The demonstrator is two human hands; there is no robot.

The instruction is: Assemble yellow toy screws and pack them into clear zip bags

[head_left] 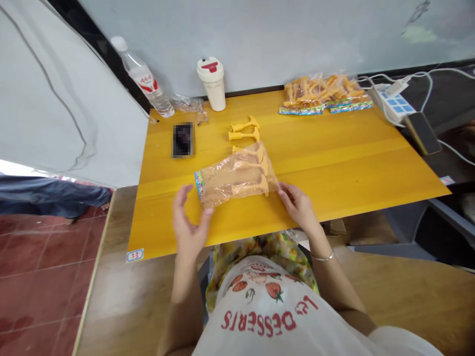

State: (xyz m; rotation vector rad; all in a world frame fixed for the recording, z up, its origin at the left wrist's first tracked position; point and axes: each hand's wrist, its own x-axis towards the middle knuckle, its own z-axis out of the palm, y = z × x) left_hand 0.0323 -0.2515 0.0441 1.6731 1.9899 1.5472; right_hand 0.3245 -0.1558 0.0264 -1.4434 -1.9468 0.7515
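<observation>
A clear plastic bag (pixel 218 179) with a colourful printed strip at its left end lies over several yellow hammer-shaped plastic toys (pixel 248 189). Whether these toys are inside the bag or beneath it, I cannot tell. My right hand (pixel 299 205) pinches the bag's lower right corner between thumb and fingers. Beside the printed end, my left hand (pixel 190 225) is open, thumb and fingers spread apart, holding nothing. Just beyond the bag, two more hammer-shaped toys (pixel 244 134) rest uncovered on the yellow tabletop (pixel 334 168).
Filled bags of yellow toys (pixel 319 94) sit at the back right, near a power strip (pixel 395 101) with white cables. A water bottle (pixel 146 81), a white lidded cup (pixel 213 86), crumpled clear plastic (pixel 187 104) and a dark blurred-out rectangle (pixel 183 140) stand or lie at the left.
</observation>
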